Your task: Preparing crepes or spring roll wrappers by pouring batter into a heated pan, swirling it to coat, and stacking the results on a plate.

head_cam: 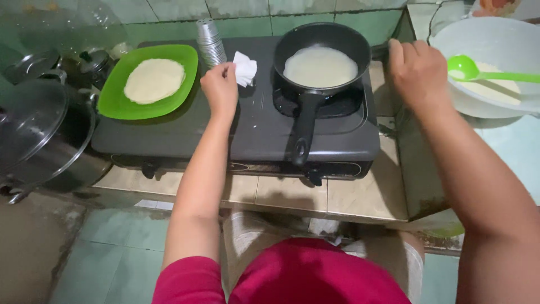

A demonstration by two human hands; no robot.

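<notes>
Stove first: a dark two-burner tabletop unit sits on a tiled counter, and everything else can be placed from it. On its right burner stands a black frying pan with a thin round of pale batter spread across its base, the handle pointing toward the person. The left hand hovers over the middle of the stove, between the burners, its fingers drawn together and pinching a crumpled white tissue at its near edge (the tissue's far corner looks to rest on the stove top). Just behind that hand, at the stove's back edge, is a stack of small fluted metal moulds. Covering the stove's left burner is a green plate holding a pile of finished pale crepes. The right hand is off the stove's right rear corner, back of the hand up and fingers curled downward; whether it grips anything cannot be told. Further right of the stove sits a white bowl of batter with a green ladle lying across it. Left of the stove stands a large metal pot with a glass lid.
</notes>
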